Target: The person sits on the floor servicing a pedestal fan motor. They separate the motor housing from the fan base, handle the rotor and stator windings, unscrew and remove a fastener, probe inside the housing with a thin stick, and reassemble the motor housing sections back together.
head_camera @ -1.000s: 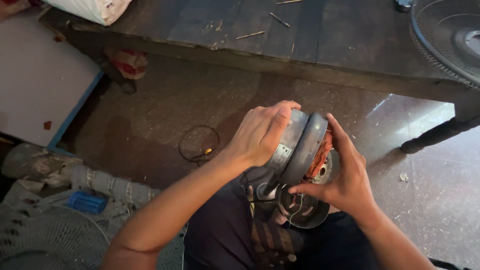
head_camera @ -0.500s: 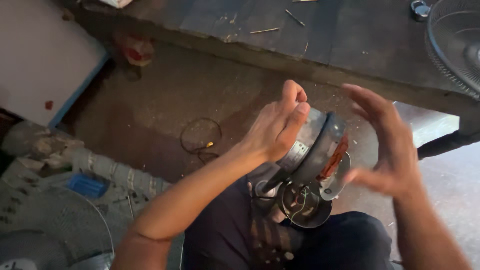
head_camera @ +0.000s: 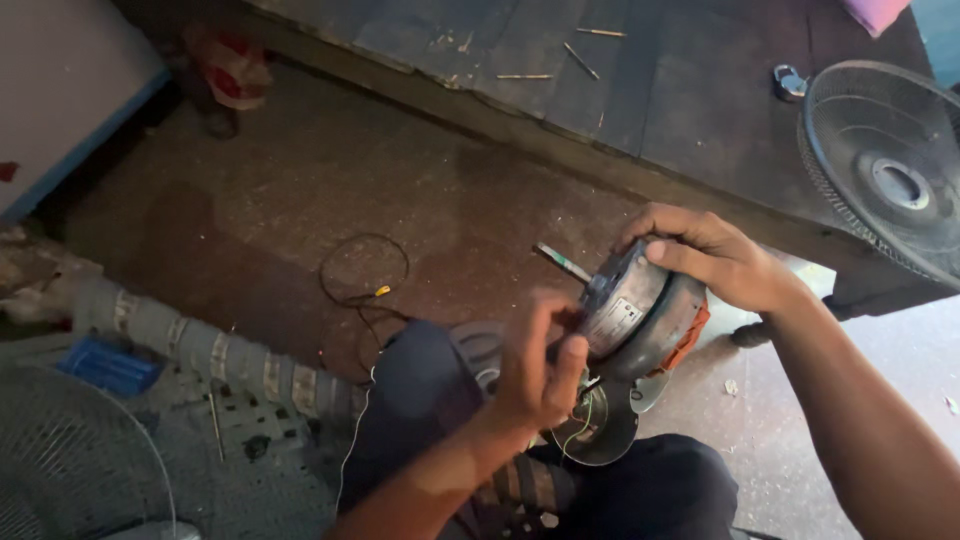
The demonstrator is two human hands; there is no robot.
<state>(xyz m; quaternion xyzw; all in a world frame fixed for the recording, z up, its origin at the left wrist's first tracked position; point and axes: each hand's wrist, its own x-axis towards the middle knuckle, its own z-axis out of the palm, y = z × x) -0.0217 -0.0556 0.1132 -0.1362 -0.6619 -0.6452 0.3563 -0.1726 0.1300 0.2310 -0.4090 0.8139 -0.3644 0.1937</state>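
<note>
Fan motor (head_camera: 640, 315), a squat drum of dull grey metal with orange copper windings showing at its seam, sits above the person's lap over a brown concrete floor (head_camera: 300, 200). Its thin steel shaft (head_camera: 562, 263) juts up and to the left, and the drum's axis follows that same tilted line. Right hand (head_camera: 715, 258) wraps the casing from above, fingers curled tight on it. Left hand (head_camera: 540, 370) hangs at the shaft-side face, fingers half curled, blurred; contact cannot be told. A round wire fan guard (head_camera: 885, 170) leans against the dark wooden platform (head_camera: 690, 90).
</note>
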